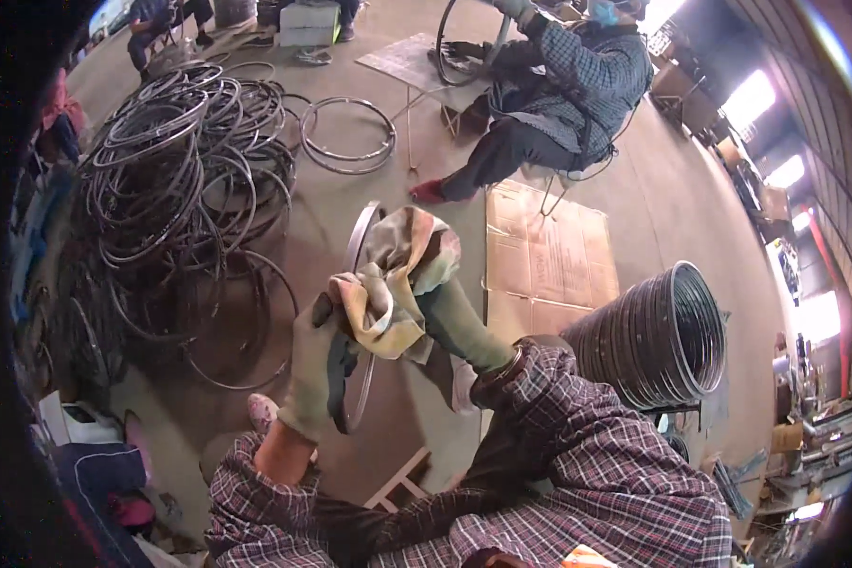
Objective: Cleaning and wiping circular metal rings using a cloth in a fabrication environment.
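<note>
A metal wheel rim (362,235) stands nearly edge-on in front of me, above the floor. My left hand (314,355), in an olive glove with a dark palm, is closed around its near left side. My right hand (452,317), in a similar glove, presses a crumpled multicoloured cloth (388,301) against the rim. The cloth covers most of the right fingers and the middle of the rim.
A large heap of rims (175,180) lies at the left, with a few loose rims (348,151) beside it. Stacked rims (639,341) stand at the right. Flattened cardboard (549,246) lies ahead. A seated co-worker (577,95) handles another rim (442,43).
</note>
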Demonstrator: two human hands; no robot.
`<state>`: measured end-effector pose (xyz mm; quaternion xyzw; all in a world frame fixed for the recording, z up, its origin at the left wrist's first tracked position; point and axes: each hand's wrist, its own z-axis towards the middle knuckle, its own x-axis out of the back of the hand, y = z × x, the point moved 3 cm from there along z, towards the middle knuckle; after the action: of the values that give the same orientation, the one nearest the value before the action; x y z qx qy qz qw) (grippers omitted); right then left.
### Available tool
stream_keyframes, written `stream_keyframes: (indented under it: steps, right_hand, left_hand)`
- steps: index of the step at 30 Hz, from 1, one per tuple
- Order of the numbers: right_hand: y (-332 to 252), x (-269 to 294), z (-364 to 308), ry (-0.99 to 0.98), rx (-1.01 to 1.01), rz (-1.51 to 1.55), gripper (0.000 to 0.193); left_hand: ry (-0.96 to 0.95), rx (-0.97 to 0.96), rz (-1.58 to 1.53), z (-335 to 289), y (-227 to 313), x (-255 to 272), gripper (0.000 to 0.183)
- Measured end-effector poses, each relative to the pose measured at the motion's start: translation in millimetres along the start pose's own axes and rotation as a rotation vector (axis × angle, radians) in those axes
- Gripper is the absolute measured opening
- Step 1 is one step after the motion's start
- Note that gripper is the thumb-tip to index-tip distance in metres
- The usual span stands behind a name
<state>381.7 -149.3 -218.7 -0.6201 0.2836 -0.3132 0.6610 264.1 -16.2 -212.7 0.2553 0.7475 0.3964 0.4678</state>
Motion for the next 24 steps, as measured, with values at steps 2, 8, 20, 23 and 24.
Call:
stream_keyframes:
  steps: [2, 8, 20, 23, 24]
  right_hand:
    - [3, 4, 0, -0.046, 0.0, 0.081, 0.033]
    - [-5, 18, -13, -0.224, -0.188, 0.253, 0.041]
    - [-26, -19, -25, -0.285, -0.221, 0.361, 0.037]
    - [-6, -17, -19, -0.316, -0.197, 0.118, 0.037]
    - [-5, -18, -22, -0.275, -0.292, 0.15, 0.036]
  left_hand:
    - [-0.067, -0.053, -0.025, 9, -8, 3, 0.019]
    - [-0.139, -0.089, -0.203, 11, -7, 34, 0.03]
    - [-0.085, -0.072, 0.212, 7, -10, 3, 0.035]
    - [-0.098, -0.222, 0.219, 16, -22, -2, 0.021]
    - [-0.121, -0.254, 0.281, 17, -23, 2, 0.021]
